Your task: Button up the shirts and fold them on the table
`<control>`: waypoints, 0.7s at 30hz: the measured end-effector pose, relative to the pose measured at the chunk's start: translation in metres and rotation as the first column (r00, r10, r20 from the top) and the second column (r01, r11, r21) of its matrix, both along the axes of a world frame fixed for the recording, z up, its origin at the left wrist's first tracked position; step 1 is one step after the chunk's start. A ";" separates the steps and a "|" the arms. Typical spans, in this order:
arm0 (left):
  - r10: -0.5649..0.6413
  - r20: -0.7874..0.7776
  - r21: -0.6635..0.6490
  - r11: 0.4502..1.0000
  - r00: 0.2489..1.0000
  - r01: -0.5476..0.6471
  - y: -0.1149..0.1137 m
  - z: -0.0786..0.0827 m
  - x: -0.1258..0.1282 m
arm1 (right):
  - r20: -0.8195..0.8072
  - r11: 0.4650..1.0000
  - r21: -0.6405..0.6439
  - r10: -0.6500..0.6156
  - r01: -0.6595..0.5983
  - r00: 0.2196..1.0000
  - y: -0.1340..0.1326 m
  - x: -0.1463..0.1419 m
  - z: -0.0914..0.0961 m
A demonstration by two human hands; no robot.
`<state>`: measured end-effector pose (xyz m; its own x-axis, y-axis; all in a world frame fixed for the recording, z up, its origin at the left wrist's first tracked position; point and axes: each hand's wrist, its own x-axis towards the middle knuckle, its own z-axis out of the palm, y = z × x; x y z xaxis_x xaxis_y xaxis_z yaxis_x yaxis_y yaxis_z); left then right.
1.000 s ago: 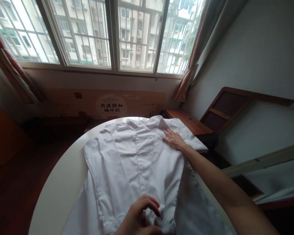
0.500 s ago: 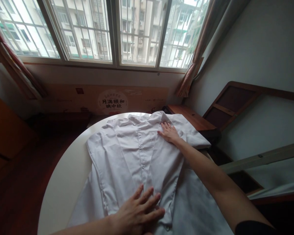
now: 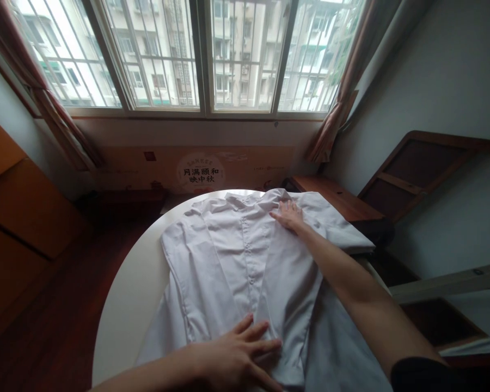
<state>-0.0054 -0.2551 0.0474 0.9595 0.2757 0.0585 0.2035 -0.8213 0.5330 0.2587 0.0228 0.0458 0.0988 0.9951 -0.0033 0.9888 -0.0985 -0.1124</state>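
Atop the white table [image 3: 124, 310] lies the pale shirt [image 3: 228, 256], the left hand [image 3: 239, 354] spread over its lower front and the right hand [image 3: 289, 215] laid near its shoulder, neither gripping, so light, even pressure should smooth it best.

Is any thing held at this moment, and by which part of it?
Nothing appears gripped: the right hand rests spread near the top of the white shirt, and the left hand is spread over its lower front.
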 end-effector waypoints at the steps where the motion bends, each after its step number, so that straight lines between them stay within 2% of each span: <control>1: 0.022 0.039 -0.072 0.997 0.999 -0.019 0.012 0.006 -0.007 | 0.003 0.997 0.053 0.059 -0.059 0.998 -0.014 -0.011 0.001; 2: 0.103 0.091 -0.134 0.987 0.991 -0.090 0.028 0.011 -0.017 | 0.010 0.982 0.120 0.146 -0.147 0.989 -0.033 -0.024 0.002; 3: 0.250 0.133 -0.159 0.961 0.959 -0.228 0.048 0.016 -0.030 | 0.013 0.946 0.188 0.268 -0.265 0.963 -0.055 -0.039 0.003; 4: 0.426 0.166 -0.155 0.902 0.890 -0.403 0.071 0.020 -0.044 | 0.009 0.876 0.226 0.435 -0.426 0.900 -0.080 -0.055 0.004; 5: 0.621 0.201 -0.143 0.783 0.757 -0.605 0.096 0.024 -0.060 | 0.000 0.767 0.245 0.611 -0.593 0.791 -0.107 -0.073 0.004; 6: 0.790 0.194 -0.126 0.607 0.581 -0.784 0.122 0.027 -0.076 | -0.006 0.616 0.248 0.773 -0.748 0.634 -0.135 -0.092 0.005; 7: 0.920 0.144 -0.102 0.381 0.365 -0.919 0.146 0.029 -0.092 | -0.010 0.438 0.239 0.893 -0.867 0.449 -0.162 -0.111 0.006; 8: 0.984 0.061 -0.080 0.169 0.164 -0.982 0.168 0.031 -0.107 | -0.008 0.271 0.222 0.961 -0.937 0.276 -0.187 -0.129 0.006; 9: 0.996 0.032 -0.064 0.083 0.082 -0.994 0.187 0.032 -0.121 | 0.002 0.135 0.207 0.990 -0.969 0.139 -0.208 -0.148 0.007; 10: 0.999 0.015 -0.053 0.035 0.035 -0.998 0.202 0.032 -0.132 | 0.014 0.034 0.197 0.999 -0.980 0.037 -0.226 -0.165 0.007; 12: 0.999 -0.027 -0.035 -0.022 -0.022 -0.999 0.222 0.029 -0.147 | 0.028 -0.100 0.158 0.995 -0.982 -0.097 -0.250 -0.198 0.004; 15: 0.978 -0.179 -0.043 -0.112 -0.103 -0.993 0.237 0.015 -0.159 | 0.010 -0.208 0.084 0.978 -0.974 -0.208 -0.260 -0.238 -0.003; 17: 0.961 -0.248 -0.067 -0.142 -0.121 -0.988 0.244 0.006 -0.162 | -0.018 -0.248 0.045 0.968 -0.968 -0.249 -0.257 -0.257 -0.006; 19: 0.965 -0.237 -0.083 -0.133 -0.110 -0.988 0.249 0.000 -0.163 | -0.043 -0.283 -0.022 0.959 -0.959 -0.281 -0.253 -0.271 -0.004; 21: 0.974 -0.209 -0.083 -0.101 -0.081 -0.991 0.254 -0.002 -0.164 | -0.057 -0.346 -0.096 0.938 -0.933 -0.342 -0.251 -0.279 -0.001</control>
